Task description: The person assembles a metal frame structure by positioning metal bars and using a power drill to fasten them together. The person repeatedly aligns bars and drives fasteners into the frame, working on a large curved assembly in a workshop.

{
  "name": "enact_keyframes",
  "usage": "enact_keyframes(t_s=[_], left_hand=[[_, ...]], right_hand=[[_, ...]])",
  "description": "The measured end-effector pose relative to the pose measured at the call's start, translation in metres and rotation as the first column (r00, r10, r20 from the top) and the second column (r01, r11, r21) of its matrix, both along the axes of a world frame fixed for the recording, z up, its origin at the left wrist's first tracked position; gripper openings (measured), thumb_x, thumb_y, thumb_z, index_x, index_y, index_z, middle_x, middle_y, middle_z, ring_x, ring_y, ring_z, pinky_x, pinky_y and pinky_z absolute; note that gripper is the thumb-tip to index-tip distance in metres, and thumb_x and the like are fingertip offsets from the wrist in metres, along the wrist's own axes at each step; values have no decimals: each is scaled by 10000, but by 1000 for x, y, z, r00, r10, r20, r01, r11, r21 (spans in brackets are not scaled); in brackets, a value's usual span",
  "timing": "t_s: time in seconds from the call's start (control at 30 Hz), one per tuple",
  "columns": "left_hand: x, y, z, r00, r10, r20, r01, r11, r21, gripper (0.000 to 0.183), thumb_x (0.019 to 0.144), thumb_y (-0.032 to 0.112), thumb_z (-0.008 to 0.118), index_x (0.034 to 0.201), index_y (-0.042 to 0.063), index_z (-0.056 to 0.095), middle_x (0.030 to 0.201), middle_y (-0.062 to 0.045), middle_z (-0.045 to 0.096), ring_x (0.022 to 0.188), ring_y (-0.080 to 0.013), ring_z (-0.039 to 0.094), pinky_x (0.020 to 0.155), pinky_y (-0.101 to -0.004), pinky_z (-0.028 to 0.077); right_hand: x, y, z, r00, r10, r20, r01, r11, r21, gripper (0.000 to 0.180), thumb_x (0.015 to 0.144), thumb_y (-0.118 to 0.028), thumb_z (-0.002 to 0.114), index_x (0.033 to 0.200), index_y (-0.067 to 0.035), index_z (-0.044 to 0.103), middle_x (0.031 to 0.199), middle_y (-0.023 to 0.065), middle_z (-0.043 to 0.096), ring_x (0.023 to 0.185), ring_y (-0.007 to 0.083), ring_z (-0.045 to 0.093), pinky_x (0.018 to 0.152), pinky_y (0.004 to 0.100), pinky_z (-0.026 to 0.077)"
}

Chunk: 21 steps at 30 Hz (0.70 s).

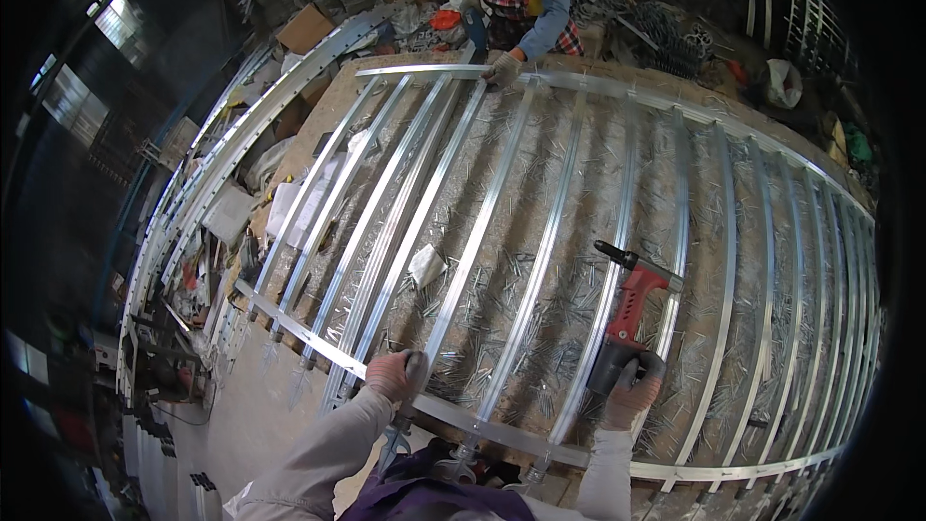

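A large frame of parallel metal bars (470,239) lies across a worktable strewn with rivets (521,318). My gloved left hand (394,376) is closed around the near metal rail (311,339), where a bar meets it. To the right, my gloved right hand (635,387) touches the dark battery base of a red cordless rivet gun (631,304); its black nose points up and left above the bars. Whether the fingers fully grip the base is hard to tell. Pointed metal finials (459,462) stick out past the near rail, close to my body.
Across the table a co-worker's gloved hand (504,69) rests on the far rail (615,85); the other holds a dark tool (475,30). Long perforated metal rails (239,116) are stacked at left. A crumpled white scrap (427,265) lies among the bars.
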<state>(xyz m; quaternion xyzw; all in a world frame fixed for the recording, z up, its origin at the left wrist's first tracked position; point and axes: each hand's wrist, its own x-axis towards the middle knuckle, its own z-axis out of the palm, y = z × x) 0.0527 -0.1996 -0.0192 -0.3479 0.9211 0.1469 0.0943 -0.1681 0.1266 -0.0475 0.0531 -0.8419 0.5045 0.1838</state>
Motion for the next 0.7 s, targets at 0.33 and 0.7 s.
enact_keyframes(t_s=[0.33, 0.7], left_hand=[[-8, 2, 14, 999, 11, 43, -13, 998, 59, 390, 842, 424, 449, 957, 99, 631, 835, -191, 629, 810, -375, 595, 715, -448, 466], [4, -4, 4, 995, -12, 99, 3, 996, 93, 278, 824, 309, 513, 1007, 129, 619, 859, -171, 635, 807, -353, 608, 731, -409, 483]], right_hand=[[1, 8, -12, 992, -27, 119, 28, 1000, -5, 186, 805, -104, 514, 943, 21, 517, 836, 126, 533, 737, 222, 505, 688, 330, 428], [-60, 19, 21, 912, 308, 270, -369, 904, 215, 387, 860, -110, 513, 1197, 72, 453, 1107, 184, 556, 1002, 244, 536, 897, 340, 411]])
